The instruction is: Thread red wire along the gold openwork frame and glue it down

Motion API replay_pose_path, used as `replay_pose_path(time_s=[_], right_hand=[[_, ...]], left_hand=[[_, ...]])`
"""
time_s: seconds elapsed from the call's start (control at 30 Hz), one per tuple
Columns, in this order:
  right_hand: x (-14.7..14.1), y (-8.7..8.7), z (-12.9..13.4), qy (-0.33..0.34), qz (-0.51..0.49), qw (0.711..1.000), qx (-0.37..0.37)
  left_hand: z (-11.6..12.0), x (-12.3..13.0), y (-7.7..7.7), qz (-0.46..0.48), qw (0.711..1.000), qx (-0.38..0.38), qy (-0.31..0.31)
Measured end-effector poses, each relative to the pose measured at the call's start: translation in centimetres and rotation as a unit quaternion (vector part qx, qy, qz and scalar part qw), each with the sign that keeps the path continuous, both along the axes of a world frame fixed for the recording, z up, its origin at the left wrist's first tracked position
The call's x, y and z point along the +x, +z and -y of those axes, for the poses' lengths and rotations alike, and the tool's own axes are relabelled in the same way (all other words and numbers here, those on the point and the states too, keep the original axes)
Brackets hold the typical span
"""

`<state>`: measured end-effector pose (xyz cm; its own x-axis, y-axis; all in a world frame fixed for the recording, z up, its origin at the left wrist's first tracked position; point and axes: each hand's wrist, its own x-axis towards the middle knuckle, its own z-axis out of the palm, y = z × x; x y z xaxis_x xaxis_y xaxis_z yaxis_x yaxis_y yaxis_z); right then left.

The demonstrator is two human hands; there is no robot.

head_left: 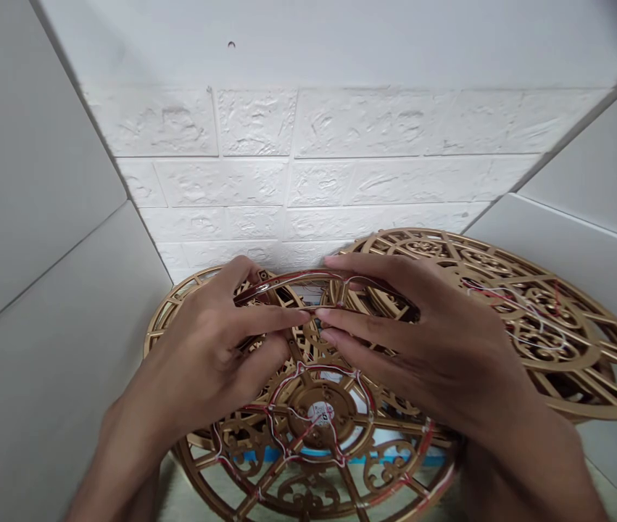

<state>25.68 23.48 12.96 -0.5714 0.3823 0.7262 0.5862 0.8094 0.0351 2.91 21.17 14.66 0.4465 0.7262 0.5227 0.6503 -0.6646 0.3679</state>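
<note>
A round gold openwork frame is tilted up before me, with red and white wires running along its rings and spokes. At its centre sits a hub with a round white label. My left hand is closed around the upper part of the frame, its index finger stretched along an inner ring. From the other side my right hand grips the same upper part, fingers spread over the rim. Both hands' fingertips almost meet at the ring; whether they pinch a wire there is too small to tell.
More gold openwork frames are stacked at the right, with loose white and red wires on top. Others lie behind the held one at the left. A white brick-patterned wall stands behind, and grey panels close in both sides.
</note>
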Motion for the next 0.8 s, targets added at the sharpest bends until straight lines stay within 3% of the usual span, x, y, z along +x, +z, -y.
replay_pose_path(time_s=[0.8], right_hand=[[0.06, -0.01, 0.06, 0.023, -0.019, 0.999, -0.043]], left_hand=[[0.02, 0.62, -0.30, 0.016, 1.000, 0.009, -0.012]])
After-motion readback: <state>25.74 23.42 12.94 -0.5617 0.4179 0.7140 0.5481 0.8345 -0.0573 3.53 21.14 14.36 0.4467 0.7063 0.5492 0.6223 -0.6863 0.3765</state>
